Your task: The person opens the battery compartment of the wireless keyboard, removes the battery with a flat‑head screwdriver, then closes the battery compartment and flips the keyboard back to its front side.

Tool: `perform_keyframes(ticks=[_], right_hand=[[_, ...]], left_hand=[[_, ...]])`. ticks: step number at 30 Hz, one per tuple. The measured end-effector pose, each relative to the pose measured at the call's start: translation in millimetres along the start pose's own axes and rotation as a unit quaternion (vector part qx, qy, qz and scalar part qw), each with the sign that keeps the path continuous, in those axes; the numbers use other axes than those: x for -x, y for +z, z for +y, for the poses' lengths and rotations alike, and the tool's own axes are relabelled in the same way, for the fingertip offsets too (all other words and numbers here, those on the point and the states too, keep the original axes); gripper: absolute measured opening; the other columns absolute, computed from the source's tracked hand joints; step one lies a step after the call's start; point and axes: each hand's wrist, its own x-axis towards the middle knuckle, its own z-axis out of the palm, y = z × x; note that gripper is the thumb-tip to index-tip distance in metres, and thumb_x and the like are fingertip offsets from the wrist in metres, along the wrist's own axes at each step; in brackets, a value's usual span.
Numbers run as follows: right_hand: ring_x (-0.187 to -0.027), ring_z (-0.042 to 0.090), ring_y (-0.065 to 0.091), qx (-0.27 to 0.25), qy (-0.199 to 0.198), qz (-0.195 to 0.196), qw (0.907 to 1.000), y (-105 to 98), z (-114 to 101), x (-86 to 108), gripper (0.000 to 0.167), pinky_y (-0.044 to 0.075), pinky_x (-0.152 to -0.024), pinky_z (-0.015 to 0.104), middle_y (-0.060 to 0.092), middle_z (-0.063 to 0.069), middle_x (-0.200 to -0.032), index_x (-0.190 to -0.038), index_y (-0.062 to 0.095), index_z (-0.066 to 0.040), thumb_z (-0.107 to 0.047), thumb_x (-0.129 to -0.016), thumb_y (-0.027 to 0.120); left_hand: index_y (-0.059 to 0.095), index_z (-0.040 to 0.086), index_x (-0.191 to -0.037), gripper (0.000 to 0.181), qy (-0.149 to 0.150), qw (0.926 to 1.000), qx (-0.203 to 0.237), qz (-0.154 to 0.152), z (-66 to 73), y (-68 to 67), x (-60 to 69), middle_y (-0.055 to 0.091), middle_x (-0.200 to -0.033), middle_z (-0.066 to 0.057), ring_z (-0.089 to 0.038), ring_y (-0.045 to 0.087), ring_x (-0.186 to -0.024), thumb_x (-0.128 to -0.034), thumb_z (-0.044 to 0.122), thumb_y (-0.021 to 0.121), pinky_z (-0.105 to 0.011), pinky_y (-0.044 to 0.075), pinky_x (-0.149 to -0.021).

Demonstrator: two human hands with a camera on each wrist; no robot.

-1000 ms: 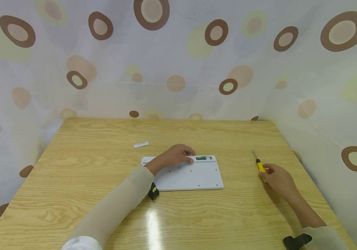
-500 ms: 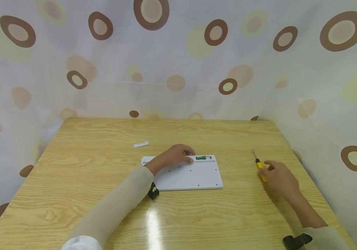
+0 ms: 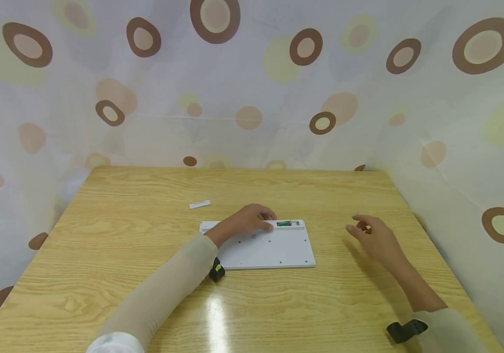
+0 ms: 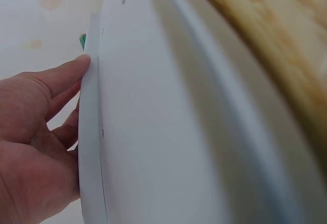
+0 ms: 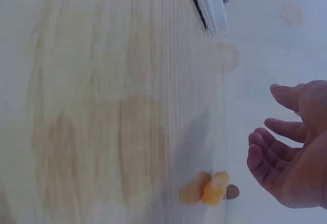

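Note:
A white keyboard (image 3: 265, 247) lies underside up on the wooden table, small screw holes dotting it. Its battery slot at the far right edge is uncovered, with a green battery (image 3: 284, 223) inside. My left hand (image 3: 249, 219) holds the far raised edge, thumb on the near side and fingers behind, as the left wrist view also shows. To the right, my right hand (image 3: 377, 240) hovers above the table with loosely bent fingers and nothing in them. Beneath it lies a screwdriver, mostly hidden in the head view; its yellow handle (image 5: 215, 188) shows in the right wrist view.
A slim white battery cover (image 3: 200, 204) lies on the table (image 3: 124, 235) beyond the keyboard's left end. Cloth with brown and beige circles (image 3: 252, 88) hangs behind the table and along both sides.
My right hand has let go of the yellow screwdriver, lifted, and moved left and slightly away from me. My left hand and the keyboard have stayed in place.

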Motion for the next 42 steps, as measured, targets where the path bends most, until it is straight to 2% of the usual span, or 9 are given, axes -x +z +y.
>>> perform_keyframes(ticks=[5, 10, 16, 21, 30, 37, 42], right_hand=[[-0.102, 0.031, 0.059, -0.056, -0.012, -0.028, 0.9979, 15.2, -12.0, -13.0, 0.062, 0.052, -0.072, 0.034, 0.058, 0.021, -0.127, -0.145, 0.049, 0.0, -0.045, -0.103, 0.055], [-0.097, 0.03, 0.061, -0.088, -0.02, -0.042, 0.9951, 28.9, -26.6, -27.9, 0.061, 0.055, -0.067, 0.034, 0.058, 0.019, -0.129, -0.144, 0.051, -0.003, -0.045, -0.101, 0.058], [-0.1, 0.029, 0.06, -0.122, -0.027, -0.086, 0.9884, 46.9, -40.2, -41.7, 0.056, 0.055, -0.07, 0.033, 0.057, 0.019, -0.13, -0.145, 0.05, -0.003, -0.036, -0.101, 0.062], [-0.105, 0.029, 0.058, -0.109, -0.029, -0.109, 0.9876, 57.1, -46.4, -49.8, 0.05, 0.054, -0.077, 0.033, 0.057, 0.019, -0.131, -0.143, 0.052, -0.005, -0.027, -0.1, 0.064], [-0.109, 0.029, 0.057, -0.089, -0.035, -0.123, 0.9878, 64.7, -52.6, -57.5, 0.038, 0.05, -0.087, 0.037, 0.062, 0.014, -0.129, -0.134, 0.062, -0.007, -0.02, -0.099, 0.066], [-0.098, 0.027, 0.056, -0.093, -0.03, -0.121, 0.9879, 68.3, -53.3, -59.2, 0.031, 0.049, -0.077, 0.033, 0.064, 0.013, -0.115, -0.127, 0.065, -0.006, -0.015, -0.097, 0.067], [-0.098, 0.027, 0.055, -0.094, -0.035, -0.117, 0.988, 68.9, -53.5, -59.5, 0.029, 0.049, -0.076, 0.033, 0.062, 0.015, -0.115, -0.125, 0.066, -0.005, -0.014, -0.097, 0.067]], left_hand=[[0.069, 0.015, -0.127, 0.031, 0.006, 1.0, -0.003, -0.003, 1.6, -0.7, 1.3, 0.065, -0.125, -0.003, -0.02, 0.059, -0.118, -0.0969, 0.021, 0.069, -0.04, 0.047, -0.101], [0.069, 0.015, -0.127, 0.03, 0.018, 0.9998, -0.012, -0.002, 2.5, -1.1, 1.9, 0.066, -0.125, -0.005, -0.021, 0.059, -0.118, -0.0972, 0.02, 0.068, -0.04, 0.048, -0.101], [0.069, 0.014, -0.128, 0.031, 0.028, 0.9993, -0.024, -0.002, 0.5, -0.9, 0.4, 0.065, -0.127, -0.006, -0.021, 0.059, -0.119, -0.0981, 0.019, 0.067, -0.039, 0.047, -0.101], [0.069, 0.015, -0.128, 0.03, 0.025, 0.9993, -0.028, -0.007, 1.3, -0.6, -1.5, 0.065, -0.129, -0.005, -0.021, 0.058, -0.121, -0.0986, 0.019, 0.066, -0.04, 0.047, -0.102], [0.07, 0.015, -0.125, 0.028, 0.012, 0.9996, -0.026, -0.001, 4.8, -0.8, -1.7, 0.067, -0.122, -0.004, -0.019, 0.059, -0.113, -0.0972, 0.02, 0.068, -0.039, 0.047, -0.099], [0.07, 0.015, -0.123, 0.027, 0.006, 0.9999, -0.007, 0.009, 8.6, 4.2, -4.9, 0.067, -0.118, -0.001, -0.015, 0.059, -0.108, -0.0965, 0.021, 0.069, -0.035, 0.048, -0.097], [0.072, 0.016, -0.117, 0.022, 0.019, 0.9996, -0.005, 0.022, 11.9, 10.2, -12.6, 0.069, -0.115, 0.0, -0.014, 0.061, -0.106, -0.0951, 0.019, 0.07, -0.034, 0.049, -0.094]])
